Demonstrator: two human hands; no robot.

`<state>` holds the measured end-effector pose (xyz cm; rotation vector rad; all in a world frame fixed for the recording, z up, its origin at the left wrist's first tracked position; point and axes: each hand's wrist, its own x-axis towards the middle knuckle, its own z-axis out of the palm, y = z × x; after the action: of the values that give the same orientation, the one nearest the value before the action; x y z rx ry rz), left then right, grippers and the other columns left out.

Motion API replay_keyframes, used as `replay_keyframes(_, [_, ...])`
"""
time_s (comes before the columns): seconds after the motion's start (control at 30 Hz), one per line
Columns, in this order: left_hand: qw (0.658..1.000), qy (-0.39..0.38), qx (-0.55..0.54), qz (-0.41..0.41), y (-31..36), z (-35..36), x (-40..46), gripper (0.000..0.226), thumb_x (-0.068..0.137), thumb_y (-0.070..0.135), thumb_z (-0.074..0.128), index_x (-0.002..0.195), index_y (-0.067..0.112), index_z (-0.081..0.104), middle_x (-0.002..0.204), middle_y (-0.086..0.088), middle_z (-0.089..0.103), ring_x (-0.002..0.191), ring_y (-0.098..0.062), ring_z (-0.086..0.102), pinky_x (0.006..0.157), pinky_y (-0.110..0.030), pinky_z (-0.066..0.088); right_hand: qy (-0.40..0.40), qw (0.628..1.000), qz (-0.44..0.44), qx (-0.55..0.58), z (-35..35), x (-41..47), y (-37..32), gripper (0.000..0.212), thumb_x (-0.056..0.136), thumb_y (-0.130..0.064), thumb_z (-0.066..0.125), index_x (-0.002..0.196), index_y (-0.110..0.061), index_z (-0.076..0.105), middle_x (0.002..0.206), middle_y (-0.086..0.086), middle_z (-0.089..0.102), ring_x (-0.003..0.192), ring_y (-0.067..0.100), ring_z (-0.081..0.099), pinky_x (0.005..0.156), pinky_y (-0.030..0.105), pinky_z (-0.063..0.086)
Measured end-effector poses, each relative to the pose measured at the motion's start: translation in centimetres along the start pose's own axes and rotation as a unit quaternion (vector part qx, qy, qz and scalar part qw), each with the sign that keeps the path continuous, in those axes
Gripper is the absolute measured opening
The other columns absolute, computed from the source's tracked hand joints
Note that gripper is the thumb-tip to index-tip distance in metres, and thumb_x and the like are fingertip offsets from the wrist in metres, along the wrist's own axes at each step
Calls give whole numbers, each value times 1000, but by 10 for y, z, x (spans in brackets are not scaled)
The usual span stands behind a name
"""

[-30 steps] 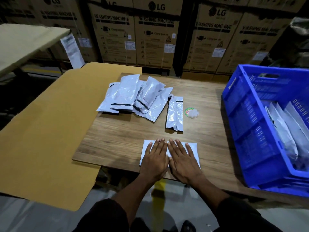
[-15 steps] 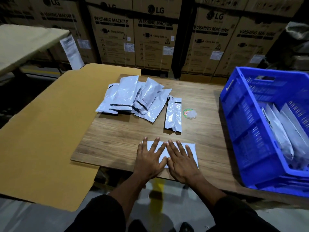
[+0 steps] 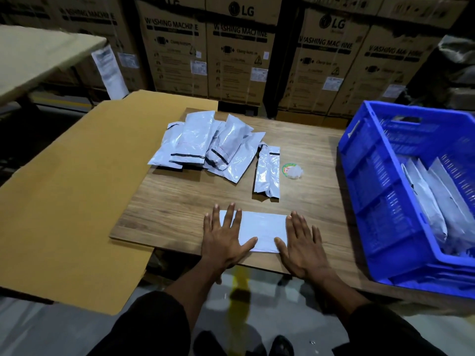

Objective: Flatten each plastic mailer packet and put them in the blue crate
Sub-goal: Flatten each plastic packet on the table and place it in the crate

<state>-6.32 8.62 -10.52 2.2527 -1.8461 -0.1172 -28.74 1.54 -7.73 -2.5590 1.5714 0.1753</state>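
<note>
A flat white mailer packet (image 3: 261, 228) lies near the front edge of the wooden table (image 3: 303, 140). My left hand (image 3: 225, 237) presses its left end with straight spread fingers. My right hand (image 3: 302, 242) presses its right end the same way. Farther back sits a pile of several silver-white mailer packets (image 3: 208, 142), and one puffy packet (image 3: 267, 173) lies alone to the right of it. The blue crate (image 3: 380, 191) stands at the right and holds several packets (image 3: 437, 201) leaning inside.
A small round sticker with crumpled clear plastic (image 3: 291, 170) lies right of the lone packet. A large brown cardboard sheet (image 3: 77, 188) covers the left side. Stacked washing-machine cartons (image 3: 239, 55) form a wall behind the table. Another table (image 3: 38, 55) stands at far left.
My hands have slid apart from the middle of the packet to its two ends, left hand leftward and right hand rightward, uncovering the packet's centre.
</note>
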Motion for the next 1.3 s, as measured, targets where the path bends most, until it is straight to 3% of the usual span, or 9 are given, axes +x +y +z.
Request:
replay_keyframes(0.1, [999,-11,6,-37,5,-12,0,99,84,83,-6,160,19,-2,167,-6,-14,151,-33,-24,117,-59,-18,-29,999,10,-13,-9,0,2,95,82,-67,-11,158,-12,-3,165,5,-17,151,18,-17,120,51,-8])
replay_keyframes(0.2, [997,25,-70,-8,17,-16,0,89,99,66,0,156,2,25,165,-17,15,154,-35,8,123,-52,-2,77,996,5,-51,-17,2,-12,81,95,-54,12,152,2,28,162,22,19,151,34,17,116,58,1])
replay_keyframes(0.27, [974,71,-216,19,30,-15,3,85,104,60,4,149,-2,40,159,-12,32,149,-31,31,123,-42,12,117,990,-56,-46,-16,8,-30,66,95,-39,31,142,5,45,153,24,36,142,38,37,112,59,13])
replay_keyframes(0.4, [933,34,-357,5,45,-11,4,83,100,64,11,150,5,42,157,-3,36,149,-13,30,123,-22,10,40,978,-205,-26,3,14,-63,79,84,-41,45,153,-4,32,160,14,15,148,35,26,115,53,10])
replay_keyframes(0.57, [953,67,-294,22,39,5,0,85,101,62,-1,152,9,41,158,-1,37,148,-8,29,123,-29,15,19,982,-185,-24,11,12,-63,85,83,-54,41,156,-13,25,162,8,26,151,26,16,116,51,11])
replay_keyframes(0.77, [975,137,-162,65,23,23,1,51,110,32,26,144,2,52,150,-11,50,140,-21,46,121,-38,28,36,993,-108,13,8,6,-49,73,100,-56,13,157,-12,23,165,8,15,153,26,12,120,44,4])
replay_keyframes(0.93, [989,116,-79,49,10,18,0,56,98,44,46,143,12,56,152,-12,49,139,-34,46,110,-54,39,42,997,-70,10,8,1,-25,82,96,-70,15,157,-16,23,165,15,14,152,31,11,121,47,5])
replay_keyframes(1.13, [999,30,-8,-20,-7,4,0,78,88,76,34,154,35,37,166,-3,23,153,-35,16,121,-53,16,-7,1000,-26,6,-5,-8,7,98,86,-82,16,158,-19,-5,165,10,-18,151,25,-17,120,47,-7])
replay_keyframes(1.3, [999,-32,5,-8,-11,-4,5,80,87,78,12,159,43,8,169,5,-7,155,-29,-9,121,-51,-8,70,983,-154,-64,-9,-18,17,79,94,-67,32,151,-12,34,161,19,25,149,39,16,115,58,15])
